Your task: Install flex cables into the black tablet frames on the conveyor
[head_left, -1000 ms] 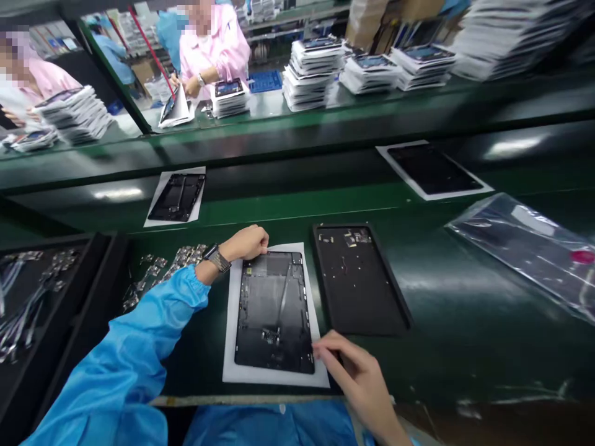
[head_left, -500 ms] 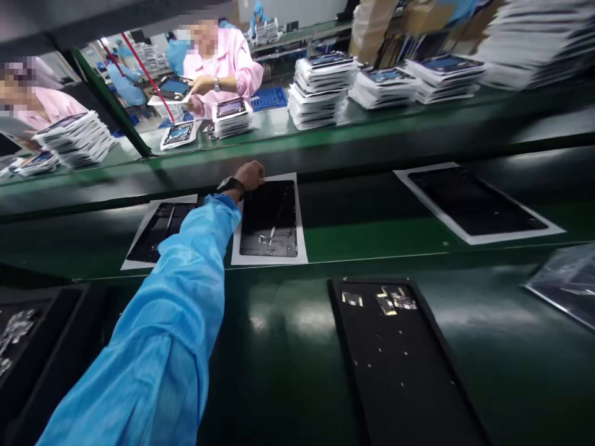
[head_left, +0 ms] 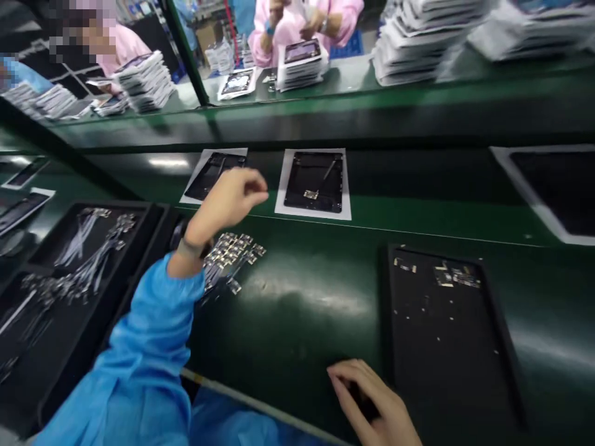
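Note:
My left hand is in the air over the bench, slightly blurred, fingers loosely curled and thumb apart from them. Nothing shows in it. Just behind it lies a black tablet housing on white paper, partly covered by the hand. To its right another tablet housing, with a ribbon cable and a small board, lies on its own sheet. Below my left wrist is a pile of small boards with ribbon cables. At the bottom, my right hand is low at the bench, thumb and index tips together; anything between them is hidden.
A black tray with small parts stands right of my right hand. Black bins of cables stand left. Another papered housing lies far right. Behind the line are paper stacks and a person in pink.
My left hand has drawn back toward me from the top edge of the right-hand housing. The view has shifted left, bringing the cable pile and my right hand into sight.

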Demonstrator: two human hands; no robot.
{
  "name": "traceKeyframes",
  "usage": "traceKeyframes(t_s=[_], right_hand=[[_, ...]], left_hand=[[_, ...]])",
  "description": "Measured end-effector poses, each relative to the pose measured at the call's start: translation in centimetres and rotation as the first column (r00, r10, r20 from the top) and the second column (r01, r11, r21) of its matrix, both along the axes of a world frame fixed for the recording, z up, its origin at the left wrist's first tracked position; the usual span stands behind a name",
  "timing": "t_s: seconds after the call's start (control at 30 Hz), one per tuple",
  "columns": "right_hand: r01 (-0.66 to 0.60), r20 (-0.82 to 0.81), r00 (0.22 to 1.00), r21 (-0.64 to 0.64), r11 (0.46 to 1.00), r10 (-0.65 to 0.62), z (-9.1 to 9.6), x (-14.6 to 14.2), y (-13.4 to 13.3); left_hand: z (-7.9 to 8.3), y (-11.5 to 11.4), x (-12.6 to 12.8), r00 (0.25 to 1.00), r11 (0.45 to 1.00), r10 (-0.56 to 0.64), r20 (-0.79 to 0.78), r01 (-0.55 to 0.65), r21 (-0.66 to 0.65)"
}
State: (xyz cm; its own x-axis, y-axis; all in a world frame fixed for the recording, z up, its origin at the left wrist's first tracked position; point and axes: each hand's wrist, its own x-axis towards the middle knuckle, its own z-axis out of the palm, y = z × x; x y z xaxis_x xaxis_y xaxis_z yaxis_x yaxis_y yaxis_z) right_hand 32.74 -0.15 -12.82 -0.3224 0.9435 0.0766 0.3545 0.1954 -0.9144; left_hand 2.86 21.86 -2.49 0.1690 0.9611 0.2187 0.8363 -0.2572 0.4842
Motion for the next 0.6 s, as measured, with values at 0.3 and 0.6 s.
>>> traceKeyframes(t_s=[0.3, 0.6], right_hand=[[-0.332, 0.261, 0.919, 0.112, 0.936, 0.295, 2.7, -11.7, 8.8], [-0.325, 0.300, 0.915, 0.146, 0.935, 0.271, 0.1, -19.5, 14.4]], left_hand=[[-10.3, -19.2, -2.1, 0.895, 0.895, 0.445, -0.026, -0.445, -0.003], [-12.0, -18.5, -0.2, 0.787, 0.866, 0.489, 0.377, -0.489, -0.102]])
